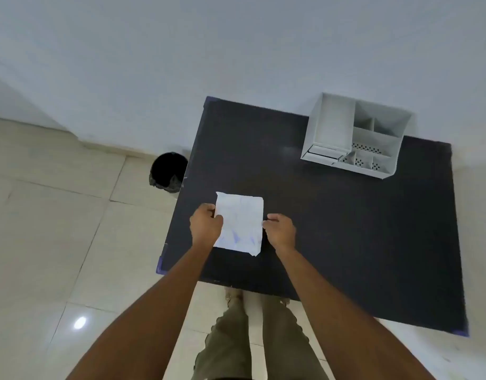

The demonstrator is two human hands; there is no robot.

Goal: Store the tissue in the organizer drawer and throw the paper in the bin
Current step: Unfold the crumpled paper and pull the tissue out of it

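Fingers (pixel 213 215) of both hands pinch upright paper (pixel 240 223) sides

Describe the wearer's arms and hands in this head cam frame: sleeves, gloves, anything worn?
Both arms are bare from the frame's bottom edge to the wrist; no sleeves show. The left hand and right hand wear no gloves, and no watch, band or ring is visible. No cables or markings. Below them, olive-green trousers and tan shoes show.

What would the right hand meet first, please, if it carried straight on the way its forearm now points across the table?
The right hand points up-left. First comes the white sheet it already pinches; beyond that bare dark table, probably, though depth is unclear. The organizer sits off that line.
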